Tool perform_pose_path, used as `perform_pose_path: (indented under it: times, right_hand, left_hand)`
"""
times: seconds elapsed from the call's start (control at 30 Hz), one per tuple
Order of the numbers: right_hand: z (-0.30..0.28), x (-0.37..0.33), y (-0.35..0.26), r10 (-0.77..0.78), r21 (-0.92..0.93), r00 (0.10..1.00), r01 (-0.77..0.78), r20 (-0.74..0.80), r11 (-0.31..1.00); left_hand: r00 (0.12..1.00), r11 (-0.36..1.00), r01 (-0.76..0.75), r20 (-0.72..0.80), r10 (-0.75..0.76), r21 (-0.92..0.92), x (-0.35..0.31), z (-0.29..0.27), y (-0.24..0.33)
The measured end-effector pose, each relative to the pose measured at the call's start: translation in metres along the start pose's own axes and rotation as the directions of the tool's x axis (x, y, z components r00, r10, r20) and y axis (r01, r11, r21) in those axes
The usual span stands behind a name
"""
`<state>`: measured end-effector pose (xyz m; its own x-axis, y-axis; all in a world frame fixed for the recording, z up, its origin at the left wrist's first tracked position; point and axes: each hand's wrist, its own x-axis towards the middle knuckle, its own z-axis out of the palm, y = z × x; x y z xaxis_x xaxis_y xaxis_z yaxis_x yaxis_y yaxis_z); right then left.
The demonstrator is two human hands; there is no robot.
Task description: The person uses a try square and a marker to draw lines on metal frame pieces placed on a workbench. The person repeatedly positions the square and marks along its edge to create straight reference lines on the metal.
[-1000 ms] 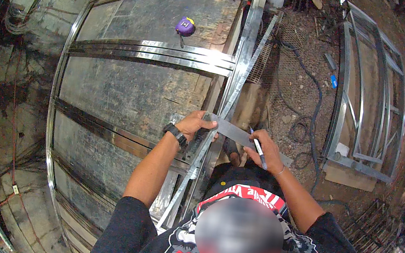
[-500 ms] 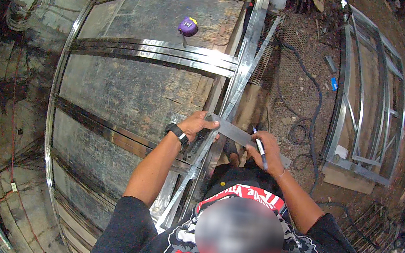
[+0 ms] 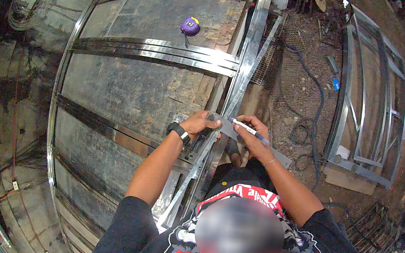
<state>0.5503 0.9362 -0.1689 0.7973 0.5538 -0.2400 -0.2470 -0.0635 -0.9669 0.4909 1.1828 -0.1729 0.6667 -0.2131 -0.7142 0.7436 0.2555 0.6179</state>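
Observation:
My left hand pinches a flat grey metal strip, seemingly a square, against a long narrow metal bar, thumb on top. The strip lies across the bar, which runs slantwise along the right edge of a shiny metal frame. In my right hand is a white-and-dark marker pen. It tilts down to the left, its tip at the bar beside the strip's upper edge. Whether the tip touches is too small to tell. My right fingers rest over part of the strip.
A purple tape measure lies on the dark board inside the frame. To the right, a black cable winds over the ground near a small blue object. Another metal frame lies farther right. Coiled wire is at the far left.
My right hand has moved left and slightly up along the strip. The pen has turned from steep to flatter, its tip now at the bar. My left hand keeps its hold.

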Motion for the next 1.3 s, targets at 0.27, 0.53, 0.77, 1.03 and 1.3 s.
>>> perform_pose_path:
  times: [0.27, 0.53, 0.77, 1.03, 1.3]
  right_hand:
    - [0.001, -0.003, -0.006, -0.021, -0.029, 0.999, 0.022, 0.028, 0.999]
    - [0.0, 0.002, -0.001, 0.013, -0.082, 0.999, -0.01, 0.034, 0.997]
    - [0.0, 0.003, -0.003, 0.026, -0.049, 0.998, -0.023, 0.062, 0.999]
    - [-0.001, 0.003, -0.005, 0.001, -0.083, 0.995, 0.007, 0.098, 0.997]
    - [-0.008, -0.014, -0.028, -0.004, -0.236, 1.0, -0.003, -0.028, 0.972]
  left_hand:
    - [1.0, 0.999, -0.008, -0.021, 0.008, -0.032, -0.001, 0.003, -0.001]
    - [0.999, 0.998, -0.035, -0.038, 0.033, -0.046, 0.0, 0.003, -0.005]
    - [0.998, 0.997, -0.035, -0.045, 0.033, -0.065, 0.003, 0.003, -0.008]
    - [0.998, 0.997, -0.02, -0.058, 0.016, -0.072, 0.0, 0.006, -0.003]
    - [0.996, 0.993, -0.07, -0.057, 0.065, -0.095, 0.002, 0.003, -0.01]
